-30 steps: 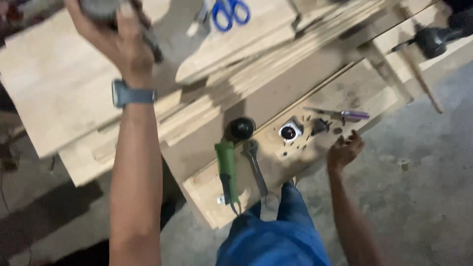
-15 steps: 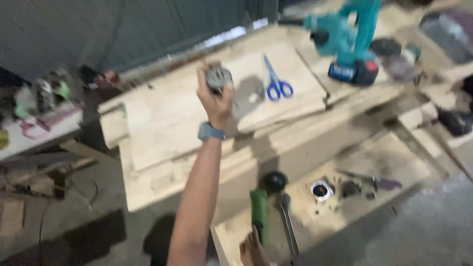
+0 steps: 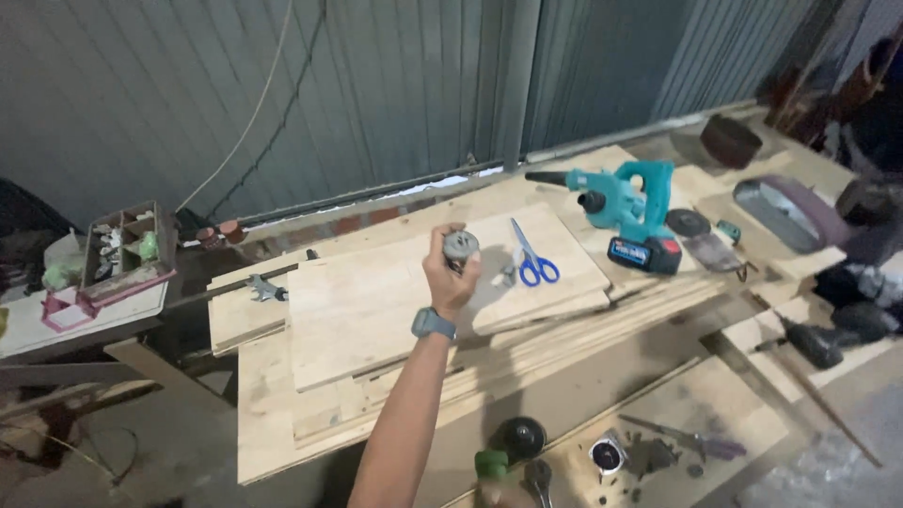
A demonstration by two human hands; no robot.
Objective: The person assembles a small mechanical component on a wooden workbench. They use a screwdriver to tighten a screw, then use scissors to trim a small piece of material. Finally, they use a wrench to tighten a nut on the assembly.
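My left hand [image 3: 450, 273] is raised above the stacked wooden boards [image 3: 376, 310] and is shut on a small round grey metal part [image 3: 461, 246], held at the fingertips. A grey watch [image 3: 433, 324] sits on that wrist. Blue-handled scissors [image 3: 533, 259] lie on the top board just right of the hand. A teal cordless blower [image 3: 625, 209] rests further right. My right hand is out of the frame.
On a low board at the bottom lie a black round knob [image 3: 520, 436], a green tool handle [image 3: 489, 463], a wrench [image 3: 538, 478], a small round cup [image 3: 609, 454] and purple-handled pliers [image 3: 687, 437]. A compartment tray [image 3: 127, 249] stands left; a sanding belt [image 3: 790, 212] and dark drill [image 3: 814, 343] lie right.
The view has tilted up from the low board to the boards and wall. My left hand keeps holding the grey part. My right hand has left the frame.
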